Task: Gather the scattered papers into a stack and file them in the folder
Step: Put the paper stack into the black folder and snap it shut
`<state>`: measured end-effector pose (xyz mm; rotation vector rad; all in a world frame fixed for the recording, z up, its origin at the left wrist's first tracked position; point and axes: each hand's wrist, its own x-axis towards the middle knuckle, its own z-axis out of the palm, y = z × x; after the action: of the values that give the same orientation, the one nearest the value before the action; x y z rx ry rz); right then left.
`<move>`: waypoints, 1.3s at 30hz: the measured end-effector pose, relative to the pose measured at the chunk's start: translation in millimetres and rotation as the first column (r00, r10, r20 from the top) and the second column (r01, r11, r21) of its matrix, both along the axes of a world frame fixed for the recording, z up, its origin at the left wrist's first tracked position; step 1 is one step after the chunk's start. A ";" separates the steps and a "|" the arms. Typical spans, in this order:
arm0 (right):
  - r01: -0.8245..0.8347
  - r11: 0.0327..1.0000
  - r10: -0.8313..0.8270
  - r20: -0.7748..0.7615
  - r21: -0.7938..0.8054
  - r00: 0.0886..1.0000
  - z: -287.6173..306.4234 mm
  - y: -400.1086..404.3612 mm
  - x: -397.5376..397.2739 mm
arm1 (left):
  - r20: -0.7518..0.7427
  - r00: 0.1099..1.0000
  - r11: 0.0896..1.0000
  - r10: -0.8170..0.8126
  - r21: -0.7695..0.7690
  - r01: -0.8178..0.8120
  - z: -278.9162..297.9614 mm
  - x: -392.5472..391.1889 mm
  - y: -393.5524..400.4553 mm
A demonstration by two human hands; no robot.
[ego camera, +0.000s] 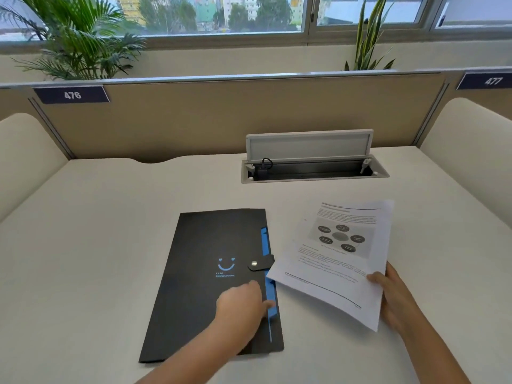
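My right hand point(388, 296) gripped the stack of papers point(336, 256) by its near corner, lifted beside the black folder point(205, 273) on the desk point(97, 217). My left hand point(241, 303) pressed curled fingers on the folder's blue edge. Signs read 476 point(72, 95), 477 point(493, 80).

The papers point(335, 261) hid most of the right hand point(393, 297). Their print was too blurred to read. Both forearms ran off the bottom edge

Partition labels point(72, 94) read 476 at left & 477 at right; folder point(199, 273) text and papers point(338, 256) print too blurry.
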<state>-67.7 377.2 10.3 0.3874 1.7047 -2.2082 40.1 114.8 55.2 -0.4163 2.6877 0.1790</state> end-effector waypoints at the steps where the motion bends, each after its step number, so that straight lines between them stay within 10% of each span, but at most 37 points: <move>1: -0.001 1.000 0.001 -0.010 0.015 1.000 -0.4 -0.5 0.6 | -0.103 0.994 0.998 0.035 0.055 -0.029 0.0 -9.2 -4.6; 19: 0.019 0.996 -0.012 -0.073 0.090 0.997 -1.7 -7.9 2.4 | -0.003 0.943 0.871 0.332 0.385 -0.305 -34.8 -76.1 -38.2; 31: 0.035 0.995 -0.030 -0.056 0.088 0.998 1.6 -10.2 4.7 | 0.205 0.856 0.425 0.475 0.798 -0.427 -27.4 -70.1 -35.6; 39: 0.140 0.957 -0.107 0.139 -0.256 0.985 8.4 -3.4 5.6 | 0.060 0.927 0.438 0.370 0.869 -0.231 -25.0 -60.3 -10.1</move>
<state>-62.1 373.8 18.7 0.5621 1.3323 -2.4062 -20.2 104.7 30.1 -0.5400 2.1900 1.6566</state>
